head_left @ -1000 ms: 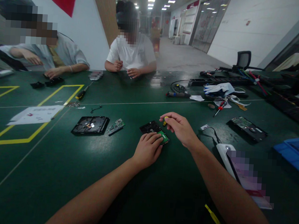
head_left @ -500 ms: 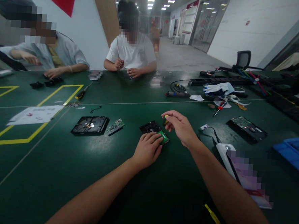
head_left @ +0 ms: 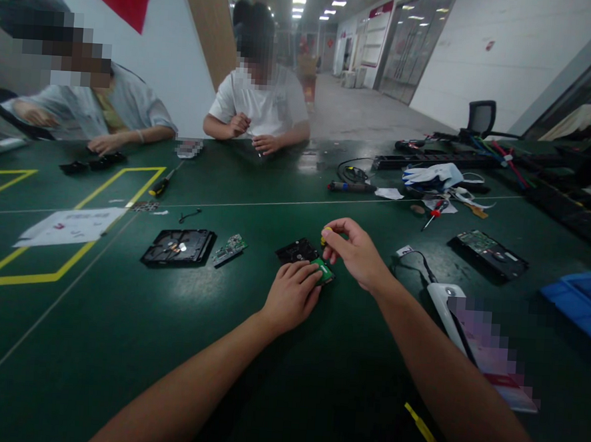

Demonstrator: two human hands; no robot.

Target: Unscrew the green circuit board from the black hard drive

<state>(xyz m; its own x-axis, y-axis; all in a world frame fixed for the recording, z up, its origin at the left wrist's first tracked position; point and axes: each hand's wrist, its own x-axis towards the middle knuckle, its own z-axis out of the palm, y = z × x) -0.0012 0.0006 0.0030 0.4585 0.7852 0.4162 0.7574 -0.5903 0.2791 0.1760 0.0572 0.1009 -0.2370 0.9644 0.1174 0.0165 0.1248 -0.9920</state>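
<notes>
In the head view, a hard drive (head_left: 298,249) with a green circuit board (head_left: 325,271) lies on the table in front of me. My left hand (head_left: 293,294) rests over its near side, fingers curled on it and the thumb at its edge, holding it down. At the far right corner of the drive, my right hand (head_left: 351,251) pinches a small screwdriver by its yellow-topped handle (head_left: 325,235). The screwdriver stands roughly upright above the board; its tip is hidden by the fingers. Left of the drive lie a loose circuit board (head_left: 230,250) and another black hard drive (head_left: 178,247).
At right are a third hard drive (head_left: 488,255), a white device (head_left: 453,310) with a cable, and a blue tray (head_left: 578,305). Farther back lie a red screwdriver (head_left: 435,213), gloves (head_left: 432,176) and an electric screwdriver (head_left: 350,187). Two people sit across the green table (head_left: 192,348).
The fingers of my right hand have turned slightly around the screwdriver's top. My left hand and the hard drive stay put. Across the table, a person's hand has shifted a little.
</notes>
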